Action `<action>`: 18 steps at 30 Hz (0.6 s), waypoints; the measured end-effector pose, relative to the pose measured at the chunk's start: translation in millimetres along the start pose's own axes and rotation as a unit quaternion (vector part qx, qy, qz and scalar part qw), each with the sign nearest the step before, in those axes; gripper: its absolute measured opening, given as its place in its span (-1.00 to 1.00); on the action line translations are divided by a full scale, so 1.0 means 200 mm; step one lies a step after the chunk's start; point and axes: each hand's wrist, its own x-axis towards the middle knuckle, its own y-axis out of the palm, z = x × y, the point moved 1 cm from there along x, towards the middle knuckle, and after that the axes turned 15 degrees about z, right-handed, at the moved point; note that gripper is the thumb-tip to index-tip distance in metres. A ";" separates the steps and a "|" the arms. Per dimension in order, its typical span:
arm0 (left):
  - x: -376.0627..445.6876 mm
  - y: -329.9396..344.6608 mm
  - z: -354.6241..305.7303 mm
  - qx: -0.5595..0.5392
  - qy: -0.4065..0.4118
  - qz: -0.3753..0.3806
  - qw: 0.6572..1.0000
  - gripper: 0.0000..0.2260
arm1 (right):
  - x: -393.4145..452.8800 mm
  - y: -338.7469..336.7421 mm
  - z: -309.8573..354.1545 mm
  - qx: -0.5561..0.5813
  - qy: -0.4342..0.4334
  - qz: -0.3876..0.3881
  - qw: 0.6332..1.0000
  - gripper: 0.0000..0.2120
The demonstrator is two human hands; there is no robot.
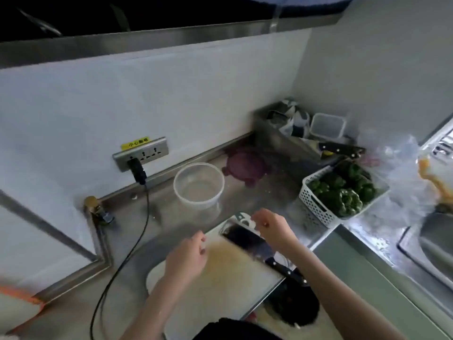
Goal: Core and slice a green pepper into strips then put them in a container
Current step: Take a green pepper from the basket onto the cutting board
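Setting: stainless steel worktop (137,273) in a kitchen corner, white wall panels behind, dim light, picture somewhat blurred.
Cutting board: pale cutting board (220,285) lies on the worktop at the near edge; every place below is told from it.
Cleaver: cleaver (247,244) lies flat on the far right part of the board, dark blade toward the far corner, black riveted handle reaching over the board's right edge.
Left hand: left hand (187,257) hovers over the board's left middle, fingers loosely curled, holding nothing.
Right hand: right hand (270,227) is at the board's far right corner, above the blade's far end, fingers bent downward; whether they pinch anything cannot be told.
Container: clear round container (199,185), with nothing in it, stands on the worktop just beyond the board's far edge.
Lid: purple lid (245,166) lies beyond the board, right of the container.
Green peppers: whole green peppers (343,190) sit in a white perforated basket (316,204) to the far right of the board.
Second knife: black-handled knife (340,149) rests farther back, behind the basket.
Socket: wall socket strip (142,153) with a black plug and cable (132,241) is on the wall beyond the board's left side.
Sink: sink (431,241) edge shows far right of the board.
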 end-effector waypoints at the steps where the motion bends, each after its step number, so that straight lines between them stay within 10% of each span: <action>1: 0.04 0.04 -0.02 -0.002 -0.005 0.008 1.000 -0.80 | 0.01 -0.08 -0.07 0.006 0.005 -0.036 0.999 -0.82; 10: 0.20 0.25 -0.10 -0.105 -0.105 -0.056 0.987 -0.79 | 0.10 -0.68 -0.55 -0.101 0.195 -0.283 0.934 -0.47; 18: 0.25 0.24 -0.10 -0.139 -0.139 -0.072 0.978 -0.84 | 0.14 -0.74 -0.79 -0.032 0.265 -0.256 0.929 -0.27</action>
